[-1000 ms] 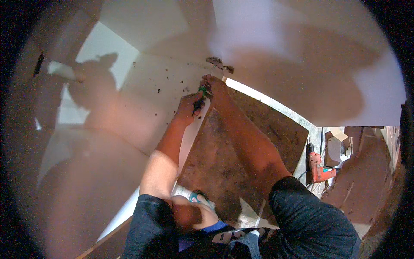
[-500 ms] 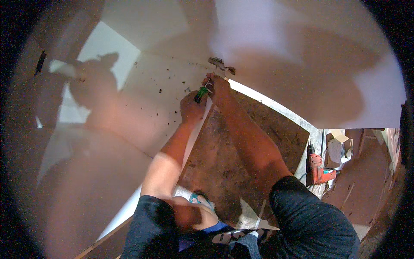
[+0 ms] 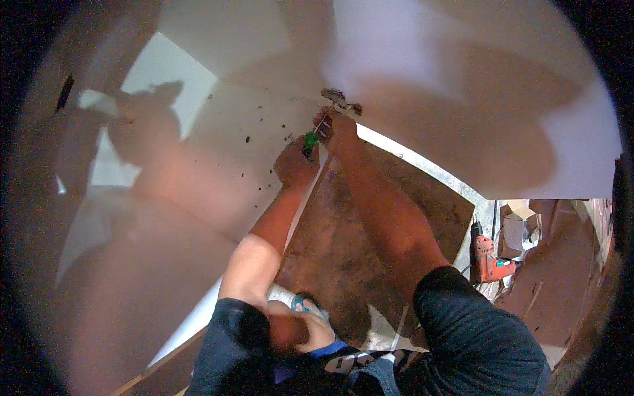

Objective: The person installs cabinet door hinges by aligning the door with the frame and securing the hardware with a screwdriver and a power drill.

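Observation:
My left hand (image 3: 296, 162) is closed round the green and dark handle of a screwdriver (image 3: 310, 140). Its thin shaft points up and to the right, toward my right hand (image 3: 339, 134). That hand is closed at the shaft's far end, by the corner of a white-edged panel; what its fingers pinch is hidden. Just beyond its fingertips, a dark metal fitting (image 3: 342, 101), hinge-like in shape, sits against the pale wall surface. The brown face of the panel (image 3: 337, 237) lies below and between my forearms.
On the right lies a red-orange power drill (image 3: 487, 257) next to an opened cardboard box (image 3: 519, 228). Dark specks of debris are scattered over the pale surface (image 3: 231, 145) left of my hands. My sandalled foot (image 3: 308, 305) stands below the panel.
The screwdriver's handle looks turned in my left hand, with more green showing. Both hands stay at the same corner, and the whole view has shifted very slightly.

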Motion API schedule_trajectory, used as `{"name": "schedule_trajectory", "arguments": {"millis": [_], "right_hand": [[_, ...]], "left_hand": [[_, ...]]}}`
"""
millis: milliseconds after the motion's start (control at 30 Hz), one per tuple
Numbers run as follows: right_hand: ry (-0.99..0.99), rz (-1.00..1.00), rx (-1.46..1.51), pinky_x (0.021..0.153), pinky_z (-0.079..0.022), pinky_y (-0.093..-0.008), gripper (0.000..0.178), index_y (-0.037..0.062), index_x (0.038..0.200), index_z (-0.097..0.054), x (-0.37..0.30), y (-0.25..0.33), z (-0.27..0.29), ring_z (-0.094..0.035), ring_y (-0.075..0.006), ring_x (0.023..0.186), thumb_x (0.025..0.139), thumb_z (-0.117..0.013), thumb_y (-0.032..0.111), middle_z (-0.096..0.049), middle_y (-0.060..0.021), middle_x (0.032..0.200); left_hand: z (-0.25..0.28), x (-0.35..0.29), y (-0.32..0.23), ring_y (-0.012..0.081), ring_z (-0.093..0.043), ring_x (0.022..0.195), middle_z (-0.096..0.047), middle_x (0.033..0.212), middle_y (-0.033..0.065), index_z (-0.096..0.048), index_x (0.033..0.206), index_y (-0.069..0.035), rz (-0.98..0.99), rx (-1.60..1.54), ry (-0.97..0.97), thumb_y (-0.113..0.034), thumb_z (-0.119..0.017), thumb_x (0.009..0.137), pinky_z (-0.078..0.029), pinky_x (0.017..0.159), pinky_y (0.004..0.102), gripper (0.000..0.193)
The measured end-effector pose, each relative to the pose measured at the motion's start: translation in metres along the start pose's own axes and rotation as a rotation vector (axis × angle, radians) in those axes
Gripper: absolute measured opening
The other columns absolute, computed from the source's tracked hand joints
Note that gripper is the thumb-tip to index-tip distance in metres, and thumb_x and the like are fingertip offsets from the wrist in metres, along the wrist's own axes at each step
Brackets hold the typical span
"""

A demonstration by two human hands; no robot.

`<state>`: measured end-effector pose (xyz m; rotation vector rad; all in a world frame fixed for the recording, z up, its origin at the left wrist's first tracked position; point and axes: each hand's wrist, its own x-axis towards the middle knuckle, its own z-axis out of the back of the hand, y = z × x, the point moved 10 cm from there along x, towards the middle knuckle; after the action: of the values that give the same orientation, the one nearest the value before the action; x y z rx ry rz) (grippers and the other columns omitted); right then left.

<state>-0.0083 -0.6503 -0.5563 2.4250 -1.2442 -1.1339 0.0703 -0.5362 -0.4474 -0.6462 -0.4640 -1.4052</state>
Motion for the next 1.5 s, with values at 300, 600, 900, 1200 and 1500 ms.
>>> {"name": "schedule_trajectory", "arguments": {"millis": [300,600,900,1200,1500], "right_hand": [[0.109,0.006,0.0,0.073,-0.055,-0.0453,0.026,0.0087,0.099,-0.064,0.006,0.0,-0.014,-0.065,-0.0272,0.078,0.107,-0.05,0.028,-0.064,-0.0076,0.084],[0.158,0.158,-0.323,0.075,-0.053,-0.0448,0.032,0.007,0.103,-0.064,-0.033,0.045,0.039,-0.064,-0.0276,0.081,0.105,-0.053,0.037,-0.065,-0.0086,0.089],[-0.96,1.678,-1.023,0.078,-0.051,-0.0412,0.048,0.0021,0.113,-0.064,-0.412,0.327,0.271,-0.06,-0.0255,0.084,0.102,-0.052,0.047,-0.063,-0.0088,0.093],[-0.423,1.218,-0.278,0.103,-0.046,-0.046,0.066,0.009,0.147,-0.045,-0.491,0.485,0.193,-0.057,-0.0277,0.119,0.103,-0.049,0.058,-0.057,-0.0099,0.133],[0.421,1.307,-0.922,0.097,-0.048,-0.044,0.059,0.0043,0.132,-0.054,-0.574,0.44,0.043,-0.061,-0.0287,0.113,0.094,-0.064,0.048,-0.062,-0.0127,0.124]], "left_hand": [[-0.038,-0.007,0.028,0.0244,-0.059,0.052,-0.068,0.077,0.0102,-0.069,0.097,-0.006,0.305,-0.802,0.63,-0.045,-0.063,0.097,-0.051,0.056,0.0427,0.04],[-0.01,0.001,-0.004,0.0393,-0.069,0.082,-0.072,0.088,0.0181,-0.069,0.094,-0.005,0.318,-0.157,0.247,-0.047,-0.067,0.092,-0.055,0.072,0.0477,0.042],[-0.032,-0.046,0.033,0.0442,-0.068,0.092,-0.07,0.095,0.0251,-0.067,0.096,0.002,0.623,-0.294,0.618,-0.054,-0.07,0.087,-0.052,0.085,0.0519,0.057],[0.107,0.069,-0.015,0.0352,-0.064,0.081,-0.066,0.084,0.0191,-0.066,0.088,0.0,0.699,-0.481,0.091,-0.042,-0.07,0.093,-0.05,0.077,0.0472,0.043],[0.293,0.087,-0.123,0.0114,-0.052,0.063,-0.053,0.073,0.0016,-0.053,0.091,-0.01,0.499,-1.221,-0.259,-0.036,-0.056,0.105,-0.044,0.059,0.0285,0.03]]}}
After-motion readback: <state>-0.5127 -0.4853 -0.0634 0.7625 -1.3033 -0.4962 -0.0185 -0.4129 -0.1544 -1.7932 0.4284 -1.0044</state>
